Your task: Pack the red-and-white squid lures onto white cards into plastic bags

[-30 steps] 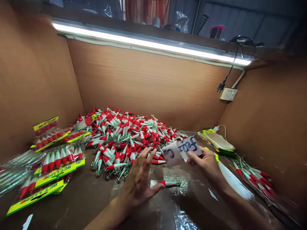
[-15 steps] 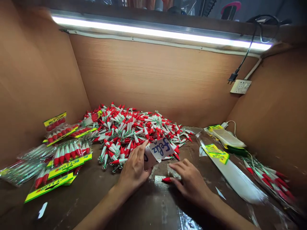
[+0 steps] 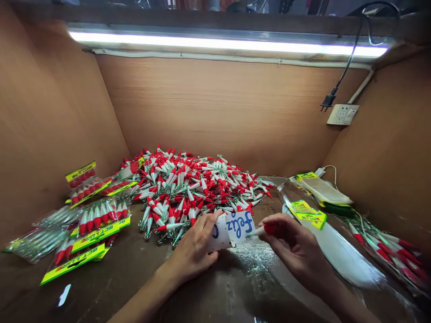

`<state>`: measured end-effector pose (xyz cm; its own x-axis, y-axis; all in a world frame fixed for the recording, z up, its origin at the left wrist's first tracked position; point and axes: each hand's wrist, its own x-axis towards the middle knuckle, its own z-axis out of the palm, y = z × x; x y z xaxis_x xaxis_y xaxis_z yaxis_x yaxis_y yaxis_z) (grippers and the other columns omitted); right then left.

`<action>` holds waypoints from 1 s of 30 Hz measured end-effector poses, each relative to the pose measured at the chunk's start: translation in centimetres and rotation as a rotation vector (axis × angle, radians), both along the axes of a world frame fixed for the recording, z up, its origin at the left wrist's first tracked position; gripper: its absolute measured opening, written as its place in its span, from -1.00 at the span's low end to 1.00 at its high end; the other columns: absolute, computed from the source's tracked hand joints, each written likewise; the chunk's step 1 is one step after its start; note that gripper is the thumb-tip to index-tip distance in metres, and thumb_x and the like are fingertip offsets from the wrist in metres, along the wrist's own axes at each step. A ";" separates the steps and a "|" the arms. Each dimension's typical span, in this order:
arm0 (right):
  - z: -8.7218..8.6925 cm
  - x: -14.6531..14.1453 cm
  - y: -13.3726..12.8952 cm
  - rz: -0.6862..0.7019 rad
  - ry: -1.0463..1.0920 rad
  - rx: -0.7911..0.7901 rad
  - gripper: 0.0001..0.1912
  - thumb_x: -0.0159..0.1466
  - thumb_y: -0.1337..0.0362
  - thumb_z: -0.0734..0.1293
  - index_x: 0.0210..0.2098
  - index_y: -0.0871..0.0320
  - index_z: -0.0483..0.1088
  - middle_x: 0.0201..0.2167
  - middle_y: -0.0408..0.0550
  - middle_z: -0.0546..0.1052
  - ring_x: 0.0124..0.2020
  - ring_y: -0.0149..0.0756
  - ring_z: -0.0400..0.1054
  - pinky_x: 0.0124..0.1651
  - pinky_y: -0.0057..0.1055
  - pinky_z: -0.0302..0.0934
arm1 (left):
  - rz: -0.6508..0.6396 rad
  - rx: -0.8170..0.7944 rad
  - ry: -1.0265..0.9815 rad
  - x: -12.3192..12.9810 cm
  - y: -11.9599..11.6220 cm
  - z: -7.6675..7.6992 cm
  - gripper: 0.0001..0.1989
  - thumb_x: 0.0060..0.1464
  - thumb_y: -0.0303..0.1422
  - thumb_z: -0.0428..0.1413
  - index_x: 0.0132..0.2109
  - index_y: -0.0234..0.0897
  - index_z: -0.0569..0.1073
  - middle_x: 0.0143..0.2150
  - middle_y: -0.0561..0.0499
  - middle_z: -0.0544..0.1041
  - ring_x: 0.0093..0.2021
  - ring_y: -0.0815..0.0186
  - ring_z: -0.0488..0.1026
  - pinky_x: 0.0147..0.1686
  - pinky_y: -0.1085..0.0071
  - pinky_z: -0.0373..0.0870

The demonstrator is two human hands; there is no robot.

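A white paper card [image 3: 239, 228] with blue handwriting, "Feliz" readable on it, is gripped at its left side by my left hand [image 3: 195, 242]. Between the fingertips of my right hand [image 3: 292, 242] is a red and white lure [image 3: 257, 232], its pale end pointing left against the card's lower right edge. Just behind both hands rises a big pile of red and white lures [image 3: 188, 184] with green hooks. Clear plastic [image 3: 257, 255] lies on the table below the card.
Packed lures with yellow BCT LURE headers [image 3: 96, 237] lie at left. On the right are yellow header cards [image 3: 308, 214], clear bags [image 3: 350, 255] and more lures [image 3: 397, 255]. A plug [image 3: 328, 101] hangs near a wall socket [image 3: 342, 115]. A white scrap [image 3: 64, 295] lies front left.
My right hand has lifted the red and white lure off the table and brought it to the card. The card has shifted slightly right and down. The view has moved a little.
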<state>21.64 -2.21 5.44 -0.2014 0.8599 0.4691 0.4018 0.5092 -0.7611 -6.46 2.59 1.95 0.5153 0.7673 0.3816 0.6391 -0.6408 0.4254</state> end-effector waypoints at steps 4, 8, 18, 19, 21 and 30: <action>-2.0 -0.5 1.1 0.029 -0.132 0.051 -0.90 0.39 0.25 0.34 -0.11 0.09 0.44 -0.26 -0.09 0.60 -0.29 -0.29 0.50 -0.20 -0.38 0.39 | -0.055 -0.033 0.046 0.8 -0.4 -0.5 0.09 -0.16 -0.62 0.15 0.47 -0.02 -0.11 0.26 -0.10 0.27 0.20 0.06 0.30 0.22 0.04 0.33; -4.0 -1.3 1.8 0.005 -0.429 0.237 -0.86 0.42 0.27 0.31 -0.15 0.06 0.54 -0.33 -0.08 0.61 -0.29 -0.22 0.39 -0.22 -0.30 0.28 | -0.112 -0.041 0.045 1.4 -0.7 -1.0 0.08 -0.18 -0.62 0.13 0.46 -0.01 -0.09 0.29 -0.10 0.25 0.26 0.04 0.25 0.27 0.03 0.28; -4.2 -2.1 1.8 0.101 -0.553 0.193 -0.88 0.36 0.31 0.38 -0.21 -0.02 0.59 -0.26 -0.10 0.54 -0.07 -0.19 0.30 0.10 -0.17 0.18 | -0.138 -0.049 0.010 1.1 -0.5 -1.3 0.08 -0.17 -0.59 0.16 0.46 0.02 -0.10 0.29 -0.11 0.26 0.24 0.01 0.29 0.23 0.03 0.34; -4.0 -1.9 1.8 0.144 -0.563 0.180 -0.89 0.36 0.29 0.38 -0.22 -0.02 0.59 -0.26 -0.11 0.54 -0.08 -0.20 0.31 0.13 -0.17 0.17 | -0.140 -0.049 0.018 1.0 -0.4 -1.4 0.08 -0.17 -0.59 0.16 0.45 0.01 -0.08 0.28 -0.11 0.27 0.24 0.02 0.30 0.23 0.03 0.34; -3.4 -1.3 2.1 0.226 -0.546 0.151 -0.89 0.36 0.24 0.38 -0.21 -0.02 0.60 -0.25 -0.11 0.56 -0.10 -0.22 0.34 0.14 -0.18 0.18 | -0.149 -0.055 0.033 0.9 -0.4 -1.6 0.07 -0.17 -0.58 0.17 0.45 -0.02 -0.06 0.25 -0.11 0.29 0.22 0.03 0.31 0.23 0.05 0.34; 0.2 5.4 13.7 -0.526 -0.682 -0.224 -0.69 0.40 0.24 0.23 -0.04 0.14 0.58 -0.06 0.08 0.64 0.00 -0.12 0.50 0.01 -0.36 0.27 | -0.255 -0.095 0.004 1.0 -1.1 -1.0 0.07 -0.10 -0.51 0.20 0.47 0.04 -0.12 0.31 -0.12 0.28 0.25 0.00 0.32 0.26 0.02 0.31</action>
